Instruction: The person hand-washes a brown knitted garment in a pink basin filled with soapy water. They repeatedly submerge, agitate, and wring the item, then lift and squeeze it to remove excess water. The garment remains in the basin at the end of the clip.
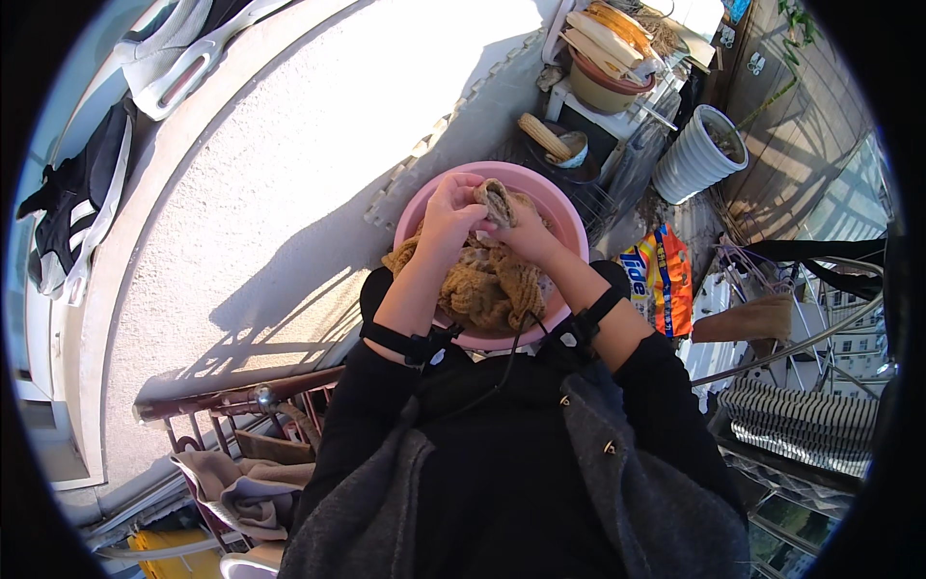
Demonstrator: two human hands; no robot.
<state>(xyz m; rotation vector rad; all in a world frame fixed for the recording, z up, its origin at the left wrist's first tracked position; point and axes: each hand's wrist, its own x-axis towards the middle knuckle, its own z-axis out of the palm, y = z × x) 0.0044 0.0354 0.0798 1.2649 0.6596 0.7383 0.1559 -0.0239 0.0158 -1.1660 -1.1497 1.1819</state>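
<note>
In front of me is a round pink basin (571, 214) with a wet-looking brown knitted garment (487, 289) bunched inside it. Over the basin's far half, my left hand (453, 210) pinches the edge of a raised, tube-like end of the knit, perhaps a cuff. From the other side my right hand (526, 232) grips the same end, its fingers partly hidden behind the knit. The opening of that end faces up between my hands. The rest of the garment lies heaped below my wrists.
Right of the basin stand an orange and blue plastic packet (666, 280) and a white ribbed pot (699, 154). Beyond are a bowl with a corn cob (545, 137) and a heaped tub (608, 87). A dark red railing (241, 405) and draped cloth (246, 487) are at left.
</note>
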